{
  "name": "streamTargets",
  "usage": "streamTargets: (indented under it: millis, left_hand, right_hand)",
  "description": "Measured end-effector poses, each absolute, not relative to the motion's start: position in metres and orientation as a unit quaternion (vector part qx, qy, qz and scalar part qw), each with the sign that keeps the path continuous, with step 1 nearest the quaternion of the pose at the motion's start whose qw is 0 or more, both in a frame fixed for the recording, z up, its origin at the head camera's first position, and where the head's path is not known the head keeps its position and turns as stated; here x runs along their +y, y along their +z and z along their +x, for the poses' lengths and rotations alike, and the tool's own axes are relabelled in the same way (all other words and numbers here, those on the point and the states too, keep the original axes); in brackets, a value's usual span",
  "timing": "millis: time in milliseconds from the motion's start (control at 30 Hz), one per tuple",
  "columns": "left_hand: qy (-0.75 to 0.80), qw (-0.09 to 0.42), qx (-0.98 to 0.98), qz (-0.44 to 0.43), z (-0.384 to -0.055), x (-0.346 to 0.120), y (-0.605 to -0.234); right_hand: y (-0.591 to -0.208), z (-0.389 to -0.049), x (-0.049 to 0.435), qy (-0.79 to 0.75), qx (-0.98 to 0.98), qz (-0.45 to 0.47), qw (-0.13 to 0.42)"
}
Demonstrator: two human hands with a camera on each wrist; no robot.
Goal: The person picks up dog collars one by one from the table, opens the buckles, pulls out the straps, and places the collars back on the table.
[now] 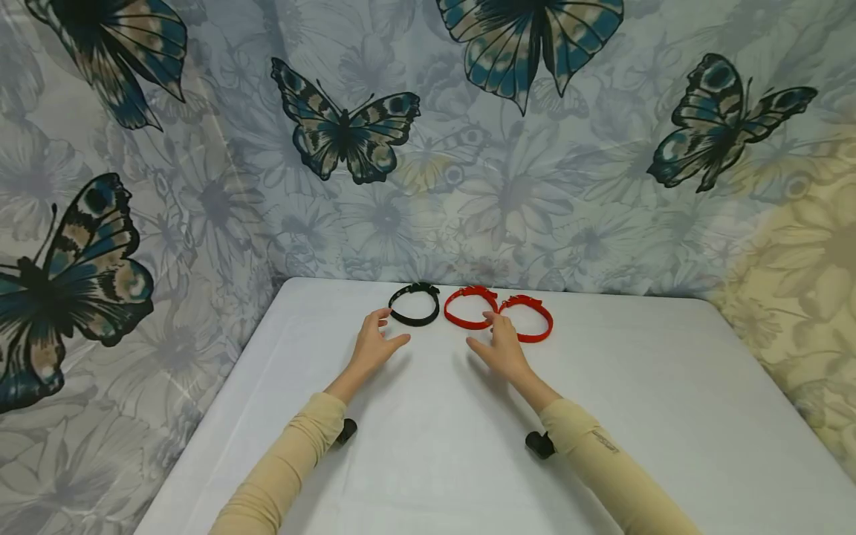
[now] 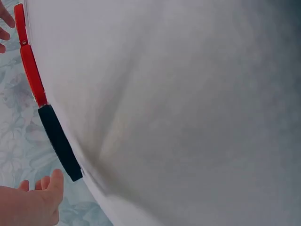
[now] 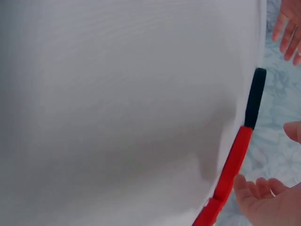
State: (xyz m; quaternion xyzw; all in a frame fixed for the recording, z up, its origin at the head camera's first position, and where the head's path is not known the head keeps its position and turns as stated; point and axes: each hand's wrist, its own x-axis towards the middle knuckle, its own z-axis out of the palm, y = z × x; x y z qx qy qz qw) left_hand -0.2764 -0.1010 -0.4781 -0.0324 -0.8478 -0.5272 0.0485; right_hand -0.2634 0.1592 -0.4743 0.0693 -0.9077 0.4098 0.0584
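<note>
Three collars stand in a row near the far side of the table: a black collar (image 1: pixel 414 322), a red collar (image 1: pixel 466 324) in the middle and another red collar (image 1: pixel 550 321) on the right. Each is looped into a ring. My left hand (image 1: pixel 372 345) is by the left side of the black collar, fingers relaxed and thumb spread, holding nothing. My right hand (image 1: pixel 506 353) has its fingertips in front of where the two red collars meet, overlapping them in the head view. Its thumb is spread, and the palm grips nothing.
A white cloth covers the table (image 1: pixel 428 446). Behind it and along the left hangs a fabric backdrop (image 1: pixel 521 208) with butterflies and flowers. Small black devices (image 1: pixel 540 444) sit at both wrists, below the beige sleeves (image 1: pixel 287 464).
</note>
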Motion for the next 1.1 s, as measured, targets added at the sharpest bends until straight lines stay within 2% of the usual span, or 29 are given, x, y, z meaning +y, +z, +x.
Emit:
streamTargets:
  millis: [300,1100]
  left_hand:
    - [-0.545,0.03,-0.838,0.002,-0.289,-0.11,-0.48]
    - [-0.539,-0.022,-0.839,0.063,-0.328,-0.116,-0.485]
  right_hand:
    - [-0.479,-0.274,0.131,0.495,-0.868,0.015,0.035]
    - [-0.487,-0.3,0.082,0.572,-0.817,-0.078,-0.016]
